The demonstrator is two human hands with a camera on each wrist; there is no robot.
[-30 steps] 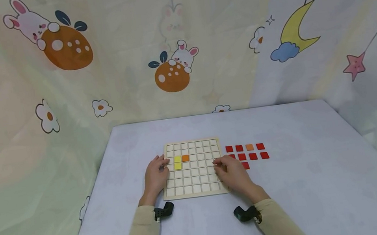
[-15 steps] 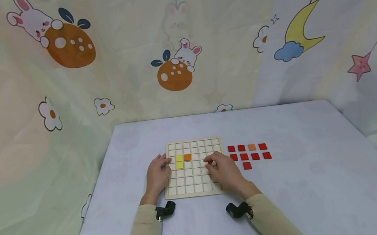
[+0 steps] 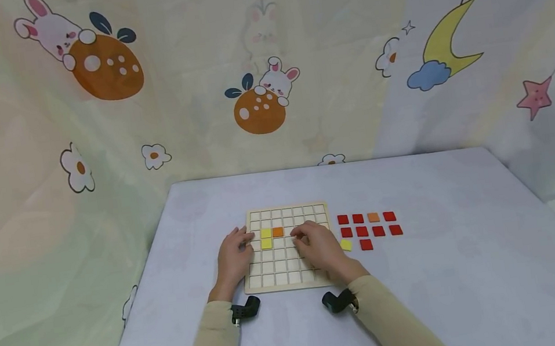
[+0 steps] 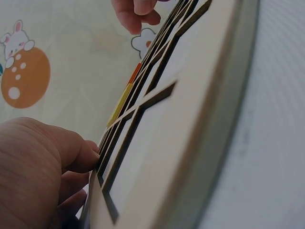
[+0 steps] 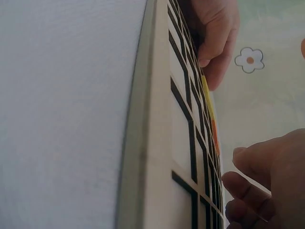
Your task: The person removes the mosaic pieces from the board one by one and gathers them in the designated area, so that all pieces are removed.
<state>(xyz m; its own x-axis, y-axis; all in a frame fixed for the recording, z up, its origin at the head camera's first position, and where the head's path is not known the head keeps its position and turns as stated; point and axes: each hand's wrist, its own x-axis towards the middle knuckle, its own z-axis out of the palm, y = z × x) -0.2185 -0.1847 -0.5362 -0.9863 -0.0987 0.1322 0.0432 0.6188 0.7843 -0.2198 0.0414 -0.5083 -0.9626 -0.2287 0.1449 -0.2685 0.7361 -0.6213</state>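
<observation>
A pale wooden grid board (image 3: pixel 288 286) lies on the table, with two yellow tiles (image 3: pixel 266 239) and one orange tile (image 3: pixel 277 232) in its cells. My left hand (image 3: pixel 234 259) rests at the board's left edge; in the left wrist view a fingertip touches the rim and the other fingers lie beside it. Over the right half of the board hovers my right hand (image 3: pixel 320 248), its fingers loosely bent just right of the orange tile. The right wrist view shows a gap between that hand's thumb (image 5: pixel 252 157) and forefinger, and no tile in it.
To the right of the board, loose red tiles (image 3: pixel 362 231) lie in rows with an orange one (image 3: pixel 373 217) and a yellow one (image 3: pixel 346 245). The white-covered table (image 3: pixel 453 267) reaches back to a printed cloth wall (image 3: pixel 181 80).
My right hand has moved left across the board towards the orange tile, uncovering the loose yellow tile. The left hand stays at the board's edge. The head view has shifted slightly.
</observation>
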